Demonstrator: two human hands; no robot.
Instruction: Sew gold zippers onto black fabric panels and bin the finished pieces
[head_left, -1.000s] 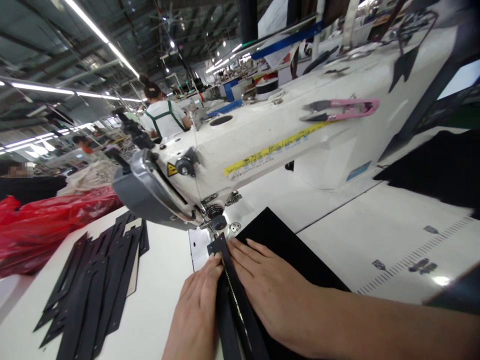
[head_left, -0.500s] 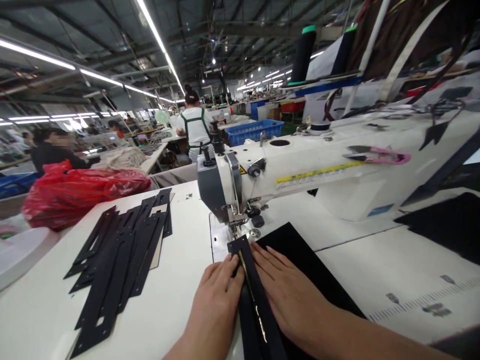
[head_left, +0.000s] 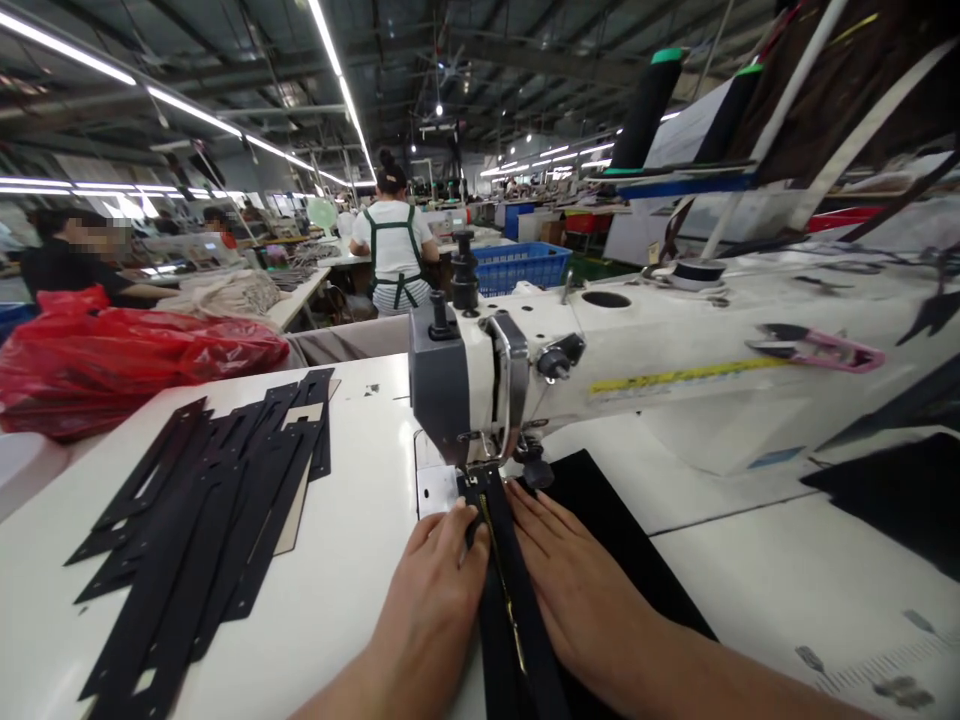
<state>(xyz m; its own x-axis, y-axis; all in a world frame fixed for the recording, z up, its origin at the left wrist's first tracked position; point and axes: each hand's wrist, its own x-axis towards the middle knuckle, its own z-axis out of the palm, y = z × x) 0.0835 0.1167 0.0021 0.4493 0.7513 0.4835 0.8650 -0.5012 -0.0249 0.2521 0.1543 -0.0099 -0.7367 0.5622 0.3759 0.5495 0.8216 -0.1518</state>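
A long black strip with a gold-toothed zipper (head_left: 504,590) runs lengthwise toward me, its far end under the presser foot of a white sewing machine (head_left: 480,390). My left hand (head_left: 435,590) grips the strip's left edge, thumb and fingers drawn together close to the needle area. Flat along the right edge lies my right hand (head_left: 577,585), fingers stretched out and pressing down. Beneath that hand spreads a larger black fabric panel (head_left: 607,510). The needle tip and the strip's underside are hidden.
Overlapping black cut-out strips (head_left: 217,500) lie on the white table at left. Beyond them is a red plastic bag (head_left: 135,350). Pink-handled thread snips (head_left: 825,348) rest on the machine arm. Black fabric (head_left: 900,490) lies at right. A co-worker (head_left: 394,240) sits ahead near a blue crate (head_left: 521,268).
The strip's far end has moved forward under the presser foot, with both hands staying along its edges. My view has shifted, so the machine appears farther right and the cut strips farther left.
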